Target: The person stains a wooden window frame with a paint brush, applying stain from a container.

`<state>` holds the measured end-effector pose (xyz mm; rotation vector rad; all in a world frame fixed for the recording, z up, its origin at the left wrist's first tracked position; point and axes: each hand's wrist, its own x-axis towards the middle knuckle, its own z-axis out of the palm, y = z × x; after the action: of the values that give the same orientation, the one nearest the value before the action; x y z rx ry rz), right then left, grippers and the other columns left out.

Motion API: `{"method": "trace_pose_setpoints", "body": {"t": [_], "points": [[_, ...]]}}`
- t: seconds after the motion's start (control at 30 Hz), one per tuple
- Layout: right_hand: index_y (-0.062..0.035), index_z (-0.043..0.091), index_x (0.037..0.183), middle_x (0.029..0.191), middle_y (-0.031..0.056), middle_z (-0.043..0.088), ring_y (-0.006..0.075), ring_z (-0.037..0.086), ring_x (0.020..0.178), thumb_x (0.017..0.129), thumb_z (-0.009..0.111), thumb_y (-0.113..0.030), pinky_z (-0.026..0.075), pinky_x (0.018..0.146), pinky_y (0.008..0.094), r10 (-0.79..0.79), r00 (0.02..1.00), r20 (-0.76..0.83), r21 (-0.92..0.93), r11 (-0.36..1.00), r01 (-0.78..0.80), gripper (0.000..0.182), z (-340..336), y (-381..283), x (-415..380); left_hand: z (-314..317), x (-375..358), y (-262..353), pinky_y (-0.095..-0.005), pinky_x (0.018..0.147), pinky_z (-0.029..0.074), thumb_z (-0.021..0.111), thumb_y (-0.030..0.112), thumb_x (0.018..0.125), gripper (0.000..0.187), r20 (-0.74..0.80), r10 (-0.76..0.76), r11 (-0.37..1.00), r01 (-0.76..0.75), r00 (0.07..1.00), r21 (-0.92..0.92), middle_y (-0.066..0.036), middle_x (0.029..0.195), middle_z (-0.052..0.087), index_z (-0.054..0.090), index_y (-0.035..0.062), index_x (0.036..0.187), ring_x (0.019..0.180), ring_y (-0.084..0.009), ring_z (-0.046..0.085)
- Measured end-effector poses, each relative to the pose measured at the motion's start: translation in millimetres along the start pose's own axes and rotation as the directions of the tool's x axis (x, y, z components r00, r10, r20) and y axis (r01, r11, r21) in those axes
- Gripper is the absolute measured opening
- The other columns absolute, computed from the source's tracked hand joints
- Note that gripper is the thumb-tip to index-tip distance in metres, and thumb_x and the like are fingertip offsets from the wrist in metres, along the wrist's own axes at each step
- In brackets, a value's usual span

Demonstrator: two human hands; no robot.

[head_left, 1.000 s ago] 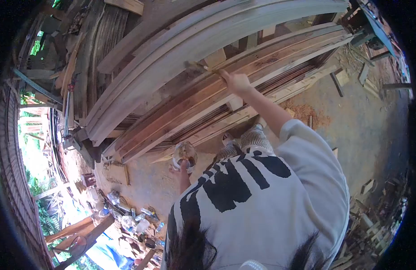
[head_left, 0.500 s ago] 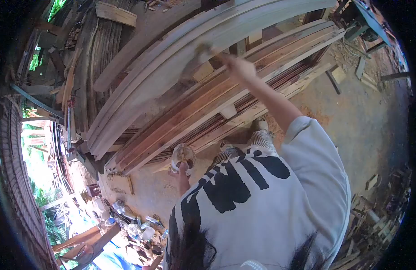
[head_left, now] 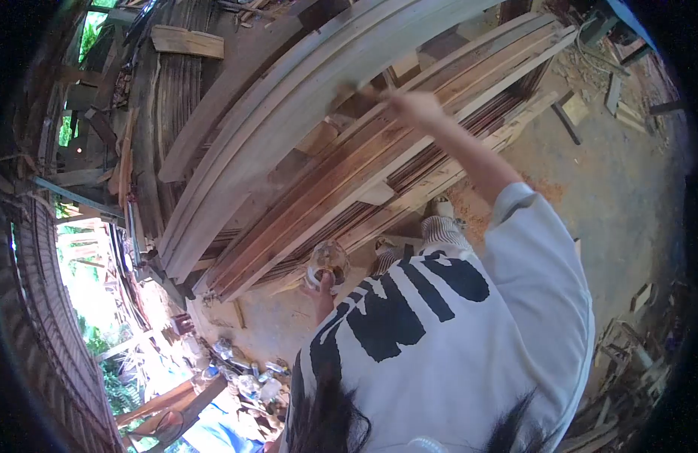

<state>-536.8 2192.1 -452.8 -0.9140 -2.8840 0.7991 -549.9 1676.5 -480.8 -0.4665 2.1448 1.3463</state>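
Observation:
My left hand [head_left: 321,294] is closed around a clear round container [head_left: 330,258], its thumb over the rim and something brown inside. My right arm stretches forward, the right hand [head_left: 418,111] wrapped round the handle of a brush [head_left: 347,93]. Motion blurs the brush head, which overlaps the lower edge of a long pale board [head_left: 289,124]. Under that hand lie long reddish-brown planks [head_left: 349,170], set side by side with the pale boards.
Small wood blocks [head_left: 319,137] sit between the plank rows. A short offcut [head_left: 187,41] rests on stacked boards at upper left. Plastic bottles and litter [head_left: 251,377] are heaped at lower left. Scrap wood [head_left: 628,362] lies at lower right, and sawdust [head_left: 481,204] covers some ground.
My right hand and the brush have shifted slightly right and down along the pale board. The view has turned a little; the container appears farther right and higher, still in my left hand.

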Motion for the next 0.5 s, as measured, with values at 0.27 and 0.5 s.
{"method": "trace_pose_setpoints", "body": {"t": [0.27,0.5], "points": [[-0.0149,0.059,0.112,0.086,0.0112,0.065,0.0289,0.061,0.077,0.095,0.044,-0.035,0.047,0.069,0.041,0.431,0.806,-0.405,0.391,0.879,-0.274,0.031,7.4,165.2,42.6,10.2,-9.1,-25.4,-0.0463,0.093,0.044,0.075,0.043,0.075,0.116,-0.041,-0.027,0.999,0.028,0.999,0.019,-0.023,0.144,0.022,-0.013,0.012,0.145,0.125,-0.035,0.04],[-0.0216,0.048,0.123,0.089,0.0133,0.067,0.0306,0.066,0.084,0.089,0.049,-0.024,0.051,0.07,0.045,-0.031,0.998,-0.055,0.135,0.99,0.038,0.034,10.1,52.2,5.5,36.9,-14.8,-20.0,-0.0465,0.093,0.045,0.074,0.041,0.076,0.114,-0.047,-0.009,0.999,0.011,0.999,0.04,-0.023,0.144,0.022,-0.012,0.012,0.145,0.124,-0.0349,0.04]]}}
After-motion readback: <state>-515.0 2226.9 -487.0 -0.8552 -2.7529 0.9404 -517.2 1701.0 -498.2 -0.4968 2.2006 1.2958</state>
